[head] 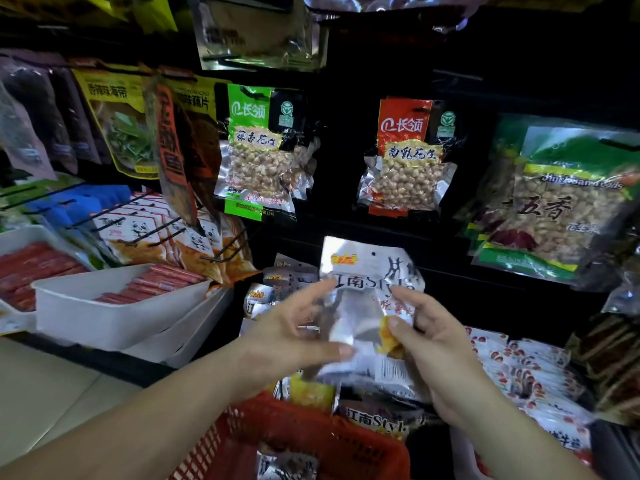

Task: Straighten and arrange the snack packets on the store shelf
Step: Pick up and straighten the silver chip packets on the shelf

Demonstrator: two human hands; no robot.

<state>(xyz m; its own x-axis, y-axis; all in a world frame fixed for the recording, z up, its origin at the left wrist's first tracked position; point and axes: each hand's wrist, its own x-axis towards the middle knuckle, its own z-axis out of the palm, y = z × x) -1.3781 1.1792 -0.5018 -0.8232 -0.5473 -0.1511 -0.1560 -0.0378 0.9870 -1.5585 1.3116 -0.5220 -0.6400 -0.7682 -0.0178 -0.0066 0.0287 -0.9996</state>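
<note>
Silver snack packet (363,271) held upright before the shelf (374,228), above a red basket (346,445); left hand (287,330) grips its left edge, right hand (436,341) pinches its right side

I see a black shelf (341,209): peanut packets (258,150) hang up top, white trays (86,306) of red sticks (152,282) sit left, red-and-white packets (519,368) lie right.
</note>
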